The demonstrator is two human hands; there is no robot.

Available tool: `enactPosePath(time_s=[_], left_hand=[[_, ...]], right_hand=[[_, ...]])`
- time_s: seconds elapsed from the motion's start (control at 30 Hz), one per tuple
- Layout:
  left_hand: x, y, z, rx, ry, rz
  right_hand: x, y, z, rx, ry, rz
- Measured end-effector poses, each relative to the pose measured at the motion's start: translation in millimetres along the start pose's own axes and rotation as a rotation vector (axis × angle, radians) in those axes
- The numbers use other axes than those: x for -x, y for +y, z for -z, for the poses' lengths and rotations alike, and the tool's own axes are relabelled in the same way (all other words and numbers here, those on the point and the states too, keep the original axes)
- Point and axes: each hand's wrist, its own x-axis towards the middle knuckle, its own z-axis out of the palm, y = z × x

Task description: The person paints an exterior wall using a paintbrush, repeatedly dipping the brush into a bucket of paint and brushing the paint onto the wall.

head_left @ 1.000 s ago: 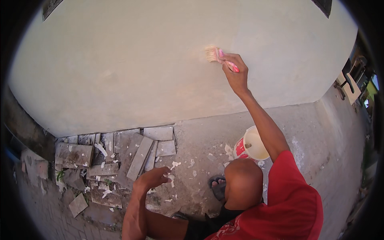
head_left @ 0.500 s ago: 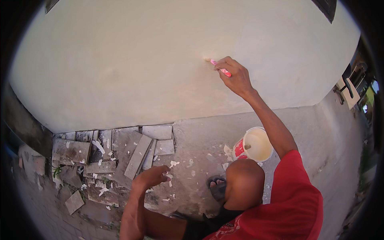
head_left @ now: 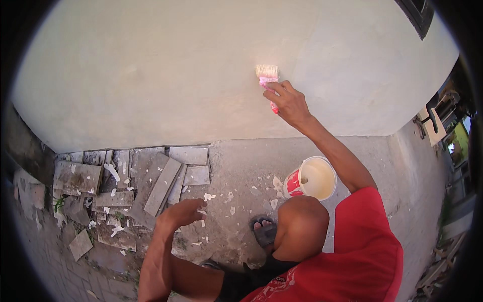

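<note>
My right hand [head_left: 291, 103] grips a paintbrush [head_left: 268, 79] by its pink and red handle. The brush's wide, pale bristles point up against the off-white wall [head_left: 166, 75], their flat side toward me. Below and right of that hand stands a white bucket with a red label [head_left: 294, 182], pale yellowish paint inside it. My left hand [head_left: 185, 212] hangs loosely past my left knee, fingers slightly bent and apart, with nothing seen in them. It is above the ground, near the stacked tiles.
Broken tiles and slabs [head_left: 163, 186] lie piled along the wall's foot at left. Pale flakes [head_left: 231, 196] are scattered over the concrete floor. My sandaled foot [head_left: 265, 229] is close to the bucket. A dark frame [head_left: 417, 17] sits at the wall's upper right.
The brush has turned from edge-on to showing its broad bristle face, and my right hand has shifted slightly lower. The whole view has tilted a little; my left hand stays by the knee.
</note>
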Motion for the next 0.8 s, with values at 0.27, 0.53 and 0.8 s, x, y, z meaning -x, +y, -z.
enactPosePath(time_s=[0.27, 0.53, 0.8], left_hand=[[0, -7, -4, 0.011, 0.016, 0.013], [4, 4, 3, -0.036, 0.008, 0.027], [1, -2, -3, -0.019, 0.03, 0.0]], right_hand=[[-45, 25, 22, -0.846, 0.427, -0.508], [-46, 44, 45, 0.124, 0.499, -0.177], [25, -12, -20, -0.103, -0.314, 0.002]])
